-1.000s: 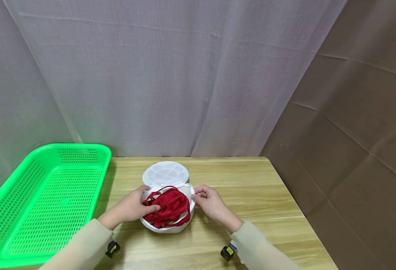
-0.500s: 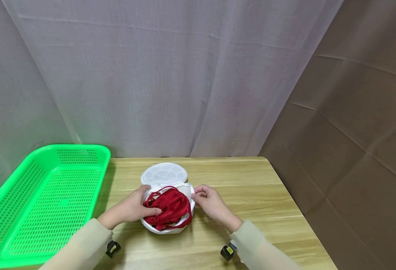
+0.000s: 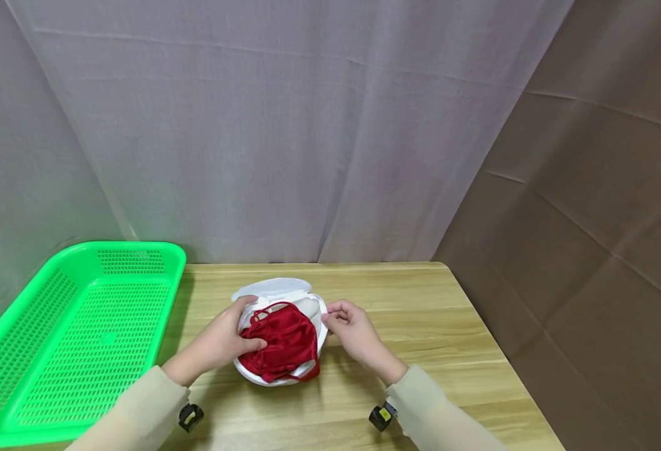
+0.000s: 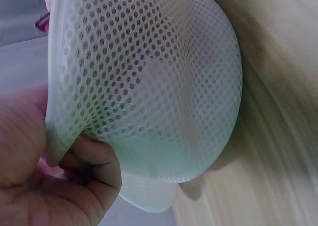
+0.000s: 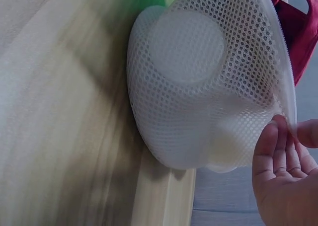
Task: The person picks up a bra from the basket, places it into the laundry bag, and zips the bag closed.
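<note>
A white mesh laundry bag [image 4: 149, 72] with a zipped rim sits unzipped on the table, tilted toward me in the head view. Red satiny fabric with thin straps [image 3: 285, 341] fills its mouth, and one strap hangs over the near right rim. The round lid [image 3: 274, 287] lies folded back on the far side. My left hand [image 3: 223, 338] grips the bag's left rim, fingers curled outside against the mesh and thumb over the red fabric. On the opposite side my right hand [image 3: 355, 332] pinches the rim between thumb and fingertips, as the right wrist view shows.
A green perforated plastic basket [image 3: 173, 294] stands to the left of the bag. The wooden table [image 3: 398, 300] ends at a grey curtain [image 3: 251, 138] behind and a brown cloth wall [image 3: 589, 219] on the right.
The bag has tipped toward me, its back side raised a little by both hands. Its lid now appears flatter and narrower. Both hands keep hold of the rim and have risen slightly.
</note>
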A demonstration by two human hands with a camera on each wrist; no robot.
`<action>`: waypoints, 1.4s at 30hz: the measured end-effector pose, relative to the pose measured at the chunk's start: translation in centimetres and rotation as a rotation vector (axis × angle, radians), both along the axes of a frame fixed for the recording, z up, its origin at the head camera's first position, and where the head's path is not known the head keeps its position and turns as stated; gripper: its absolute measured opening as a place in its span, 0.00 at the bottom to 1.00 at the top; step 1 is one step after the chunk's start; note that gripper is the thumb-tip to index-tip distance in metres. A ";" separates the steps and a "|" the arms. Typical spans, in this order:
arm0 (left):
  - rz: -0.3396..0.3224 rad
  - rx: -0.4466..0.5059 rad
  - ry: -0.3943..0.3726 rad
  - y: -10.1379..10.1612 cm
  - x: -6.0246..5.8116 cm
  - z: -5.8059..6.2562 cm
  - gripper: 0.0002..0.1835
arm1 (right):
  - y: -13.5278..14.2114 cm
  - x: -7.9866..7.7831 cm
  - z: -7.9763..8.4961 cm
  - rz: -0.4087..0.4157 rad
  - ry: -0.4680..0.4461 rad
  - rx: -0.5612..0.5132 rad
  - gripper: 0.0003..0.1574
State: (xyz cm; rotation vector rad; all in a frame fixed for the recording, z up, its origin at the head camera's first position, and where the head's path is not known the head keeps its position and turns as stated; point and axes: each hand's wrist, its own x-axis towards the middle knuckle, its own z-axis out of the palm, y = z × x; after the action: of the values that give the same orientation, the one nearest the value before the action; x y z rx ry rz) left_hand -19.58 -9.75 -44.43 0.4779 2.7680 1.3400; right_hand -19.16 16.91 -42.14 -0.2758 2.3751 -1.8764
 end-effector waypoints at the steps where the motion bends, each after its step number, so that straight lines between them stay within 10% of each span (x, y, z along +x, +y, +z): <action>1: 0.004 -0.005 0.003 0.0 0.0 0.0 0.45 | 0.0 0.0 0.1 -0.003 0.002 -0.007 0.10; 22: 0.238 -0.178 0.181 -2.6 -1.0 -1.0 0.38 | 0.5 -0.3 0.4 -0.023 -0.015 -0.021 0.10; 32: 0.110 -0.001 -0.038 -2.7 -1.0 0.1 0.42 | 0.5 -0.3 0.0 -0.017 -0.035 -0.022 0.12; 42: 0.140 0.084 -0.137 -3.3 -1.4 -0.1 0.43 | 0.6 -0.2 -0.1 -0.008 -0.030 -0.015 0.12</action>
State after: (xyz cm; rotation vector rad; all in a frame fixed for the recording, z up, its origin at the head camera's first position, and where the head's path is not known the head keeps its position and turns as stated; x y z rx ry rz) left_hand -20.99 -13.01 -44.49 0.1895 2.6860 1.4619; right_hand -19.33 17.50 -42.27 -0.2377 2.3470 -1.8885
